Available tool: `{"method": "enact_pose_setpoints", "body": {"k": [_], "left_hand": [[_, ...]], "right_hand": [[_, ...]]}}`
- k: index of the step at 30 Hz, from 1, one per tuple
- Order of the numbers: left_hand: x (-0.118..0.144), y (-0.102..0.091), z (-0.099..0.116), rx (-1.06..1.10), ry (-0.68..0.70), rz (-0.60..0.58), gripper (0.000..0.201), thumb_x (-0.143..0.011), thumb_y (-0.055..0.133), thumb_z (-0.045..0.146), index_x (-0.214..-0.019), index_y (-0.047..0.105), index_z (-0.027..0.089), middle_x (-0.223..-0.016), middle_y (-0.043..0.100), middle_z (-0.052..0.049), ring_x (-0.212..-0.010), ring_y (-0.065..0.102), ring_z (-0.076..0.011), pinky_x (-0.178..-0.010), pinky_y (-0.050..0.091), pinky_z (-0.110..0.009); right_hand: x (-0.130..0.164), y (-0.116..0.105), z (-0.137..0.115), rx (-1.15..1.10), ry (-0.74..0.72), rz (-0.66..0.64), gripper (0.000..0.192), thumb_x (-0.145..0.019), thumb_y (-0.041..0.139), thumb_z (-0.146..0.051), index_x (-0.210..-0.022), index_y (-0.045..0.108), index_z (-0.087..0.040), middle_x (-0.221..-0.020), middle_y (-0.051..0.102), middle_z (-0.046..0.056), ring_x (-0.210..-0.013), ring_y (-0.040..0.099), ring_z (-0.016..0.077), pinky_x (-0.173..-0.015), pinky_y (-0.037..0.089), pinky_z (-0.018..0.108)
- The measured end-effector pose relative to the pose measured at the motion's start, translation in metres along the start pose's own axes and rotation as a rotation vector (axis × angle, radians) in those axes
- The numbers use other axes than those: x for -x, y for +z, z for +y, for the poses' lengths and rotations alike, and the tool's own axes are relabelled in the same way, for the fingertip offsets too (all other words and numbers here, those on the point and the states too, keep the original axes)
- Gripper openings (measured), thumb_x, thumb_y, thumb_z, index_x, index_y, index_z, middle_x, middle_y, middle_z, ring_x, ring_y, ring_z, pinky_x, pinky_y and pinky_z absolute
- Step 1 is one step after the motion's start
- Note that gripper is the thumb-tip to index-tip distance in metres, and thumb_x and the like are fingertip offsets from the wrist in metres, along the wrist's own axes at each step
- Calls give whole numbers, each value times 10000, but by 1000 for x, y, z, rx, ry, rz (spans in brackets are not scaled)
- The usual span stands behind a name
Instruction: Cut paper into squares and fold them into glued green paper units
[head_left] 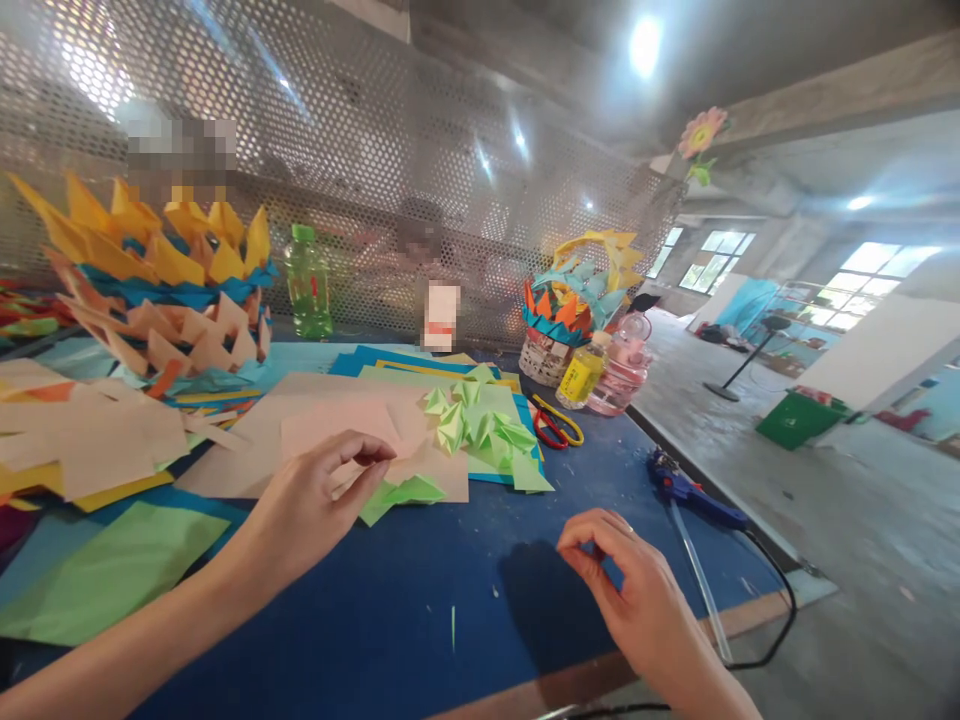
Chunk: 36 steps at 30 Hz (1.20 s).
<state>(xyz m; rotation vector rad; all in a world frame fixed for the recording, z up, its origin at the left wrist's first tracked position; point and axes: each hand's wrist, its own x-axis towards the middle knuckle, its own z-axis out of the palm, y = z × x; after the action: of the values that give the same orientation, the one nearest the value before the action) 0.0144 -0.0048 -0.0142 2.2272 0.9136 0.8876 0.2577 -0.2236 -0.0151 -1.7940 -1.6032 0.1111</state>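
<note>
My left hand [330, 490] is over pale pink paper sheets [262, 440], thumb and fingertips pinched together with nothing visible between them. Just beyond its thumb lies a folded light green paper piece [412, 490]. Over the blue tabletop at the right, my right hand [626, 565] is also closed in a pinch, and no object shows in it. Several folded green paper pieces [480, 425] lie in a cluster on the sheets between and beyond the hands. A flat green sheet [112, 570] is beside my left forearm.
Red-and-yellow scissors [555, 425] and a blue glue gun [697, 495] with a cord lie to the right. A large folded-paper basket [172, 280], a green bottle [308, 285], a yellow-labelled bottle [583, 375], a pink bottle [619, 370] and a perforated metal screen [337, 160] stand behind.
</note>
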Motion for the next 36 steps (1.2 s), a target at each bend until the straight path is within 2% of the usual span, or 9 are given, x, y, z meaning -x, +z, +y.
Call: {"method": "enact_pose_setpoints", "body": {"k": [2,6,10,14,17,25,29,33,36], "left_hand": [[0,1,1,-1,9,-8,235,-869,519,440,-934,632,244,-929,684,9,-914,636,-187,-836,440,-275],[1,4,6,-25,66,-7,227,-876,518,437,-934,623,244,-947,677,3,-920,630,-185,-827,447,-272],[5,4,11,-40,162,23,211,-897,515,422,-938,610,238,-969,664,-13,-926,615,-184,-834,445,-273],[8,1,15,-52,214,16,189,-915,500,392,-940,593,230,-980,657,-35,-942,601,-197,-856,439,-291],[10,2,17,-43,238,2,166,-923,499,366,-955,594,233,-983,657,-35,-946,600,-195,-865,438,-287],[14,8,21,-46,341,-20,117,-917,498,260,-957,603,228,-952,652,-22,-914,613,-176,-832,455,-263],[15,8,22,-62,387,-10,112,-920,489,219,-959,595,224,-945,644,-20,-926,604,-173,-830,451,-267],[19,8,26,-99,459,-26,123,-926,487,171,-992,581,213,-983,642,-37,-973,589,-176,-879,451,-287],[26,10,29,-158,541,-60,158,-919,523,177,-1065,571,215,-1044,642,-52,-1026,585,-184,-922,460,-305]], "right_hand": [[-3,-2,5,33,47,-8,100,-941,495,-204,-952,590,-232,-956,638,32,-878,595,174,-784,453,288],[-22,6,11,160,106,17,199,-941,491,-226,-1123,573,-228,-1071,633,59,-983,596,211,-854,465,340],[-44,19,11,441,168,63,193,-926,526,-237,-1100,597,-197,-1027,643,83,-963,593,251,-886,445,403],[-53,26,12,623,185,56,97,-902,566,-251,-911,642,-191,-894,647,90,-878,583,262,-752,449,369],[-52,27,11,574,126,61,144,-911,543,-202,-780,602,-193,-821,637,66,-817,565,230,-734,427,342],[-57,26,6,568,132,84,91,-908,572,-270,-863,597,-195,-862,637,69,-847,565,243,-714,405,332],[-60,28,9,613,161,18,179,-895,592,-319,-765,601,-196,-781,618,71,-800,573,248,-707,402,350],[-59,29,-1,468,111,20,198,-896,569,-234,-701,560,-195,-741,605,31,-711,555,184,-774,402,348],[-56,30,-20,244,116,3,221,-897,562,-248,-684,539,-194,-715,604,7,-710,550,165,-723,397,299]]}}
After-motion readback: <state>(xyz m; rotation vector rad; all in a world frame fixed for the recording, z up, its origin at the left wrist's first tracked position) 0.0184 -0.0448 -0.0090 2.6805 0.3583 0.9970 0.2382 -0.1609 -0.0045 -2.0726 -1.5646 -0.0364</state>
